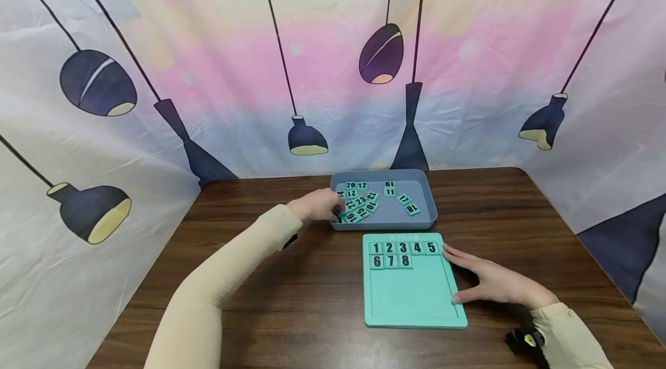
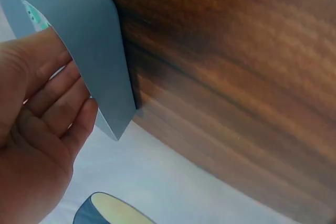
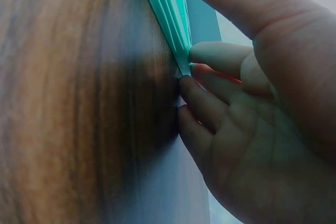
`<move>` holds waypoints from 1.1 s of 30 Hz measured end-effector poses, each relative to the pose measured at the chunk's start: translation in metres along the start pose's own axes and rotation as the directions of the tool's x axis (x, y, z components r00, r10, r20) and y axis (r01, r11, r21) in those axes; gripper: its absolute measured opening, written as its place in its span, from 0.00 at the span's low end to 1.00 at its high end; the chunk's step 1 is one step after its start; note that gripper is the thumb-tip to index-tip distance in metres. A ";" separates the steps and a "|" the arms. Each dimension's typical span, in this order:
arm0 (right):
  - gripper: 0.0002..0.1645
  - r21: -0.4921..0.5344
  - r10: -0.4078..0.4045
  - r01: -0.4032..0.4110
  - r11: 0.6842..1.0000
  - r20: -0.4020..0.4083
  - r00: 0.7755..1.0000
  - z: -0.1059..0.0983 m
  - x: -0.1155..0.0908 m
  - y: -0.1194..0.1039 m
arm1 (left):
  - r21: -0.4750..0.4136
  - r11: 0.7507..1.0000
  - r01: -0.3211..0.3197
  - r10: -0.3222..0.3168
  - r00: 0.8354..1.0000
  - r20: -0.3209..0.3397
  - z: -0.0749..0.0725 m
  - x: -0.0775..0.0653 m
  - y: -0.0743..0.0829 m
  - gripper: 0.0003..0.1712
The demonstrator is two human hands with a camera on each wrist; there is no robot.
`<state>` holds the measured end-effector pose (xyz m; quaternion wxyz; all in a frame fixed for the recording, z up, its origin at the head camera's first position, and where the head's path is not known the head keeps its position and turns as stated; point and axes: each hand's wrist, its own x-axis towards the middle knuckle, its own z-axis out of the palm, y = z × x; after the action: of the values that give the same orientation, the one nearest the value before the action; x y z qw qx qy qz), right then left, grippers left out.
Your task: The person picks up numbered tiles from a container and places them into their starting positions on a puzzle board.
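Here's the flat, pale-green rectangular plastic board (image 1: 408, 299), lying on the near part of the table, right of centre: five small green square number tiles (image 1: 403, 247) line up along its far edge, 1 to 5, and 6, 7 and 8 sit left-aligned just beneath, the rest of its face smooth and bare.

And the right hand (image 1: 494, 282) is on the board's right edge, thumb stretched to the near side, fingers reaching to the far corner, a gap between them; it's a loose, ungrasping touch, steadying contact only.

Just beyond the board sits the shallow blue-grey rectangular tray (image 1: 390, 213), and in goes the left hand (image 1: 318, 205)! It arches over the tray's left wall, fingertips bent down into the near left corner; the wrist view shows the tray wall covering those tips, so whether they pinch a tile, I cannot tell. Beside them, loose green number tiles (image 1: 361, 201) crowd the tray's left half at mixed angles, 23 among them, with two pairs apart toward the right.

Out past that: cream sleeves (image 1: 200, 294) on both arms, a dark-brown wood-grain table (image 1: 291, 299) under everything, and on the far side a pastel cloth backdrop (image 1: 218, 28) printed with dark hanging lamps.
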<state>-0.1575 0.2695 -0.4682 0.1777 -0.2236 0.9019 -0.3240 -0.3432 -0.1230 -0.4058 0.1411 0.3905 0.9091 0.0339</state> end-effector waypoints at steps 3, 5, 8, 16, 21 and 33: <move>0.61 0.004 -0.003 0.003 1.000 0.000 1.000 0.000 0.000 0.000 | 0.028 1.000 -0.005 0.005 1.000 0.019 0.000 0.003 0.000 0.16; 0.60 0.005 -0.007 0.007 1.000 0.001 1.000 0.000 0.000 0.000 | 0.043 0.999 -0.013 0.012 1.000 0.020 0.001 0.005 0.000 0.15; 0.61 0.005 -0.002 0.002 1.000 0.000 1.000 0.000 0.000 -0.001 | 0.060 0.998 -0.016 0.015 1.000 0.017 0.003 0.008 0.000 0.15; 0.60 -0.006 -0.019 0.019 1.000 0.000 1.000 -0.001 0.000 -0.002 | 0.067 0.998 0.000 0.003 0.999 -0.042 0.006 0.016 -0.006 0.13; 0.61 0.007 -0.012 0.012 1.000 -0.001 1.000 0.000 0.001 -0.002 | 0.091 0.996 0.014 -0.007 0.997 -0.075 0.007 0.020 -0.007 0.12; 0.61 0.000 -0.009 0.009 1.000 -0.003 1.000 0.000 0.000 -0.001 | 0.061 0.998 -0.022 0.028 0.994 -0.104 0.016 0.021 -0.007 0.14</move>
<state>-0.1574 0.2686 -0.4674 0.1750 -0.2270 0.9012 -0.3251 -0.3571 -0.1137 -0.4274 0.0811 0.4035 0.9109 0.0289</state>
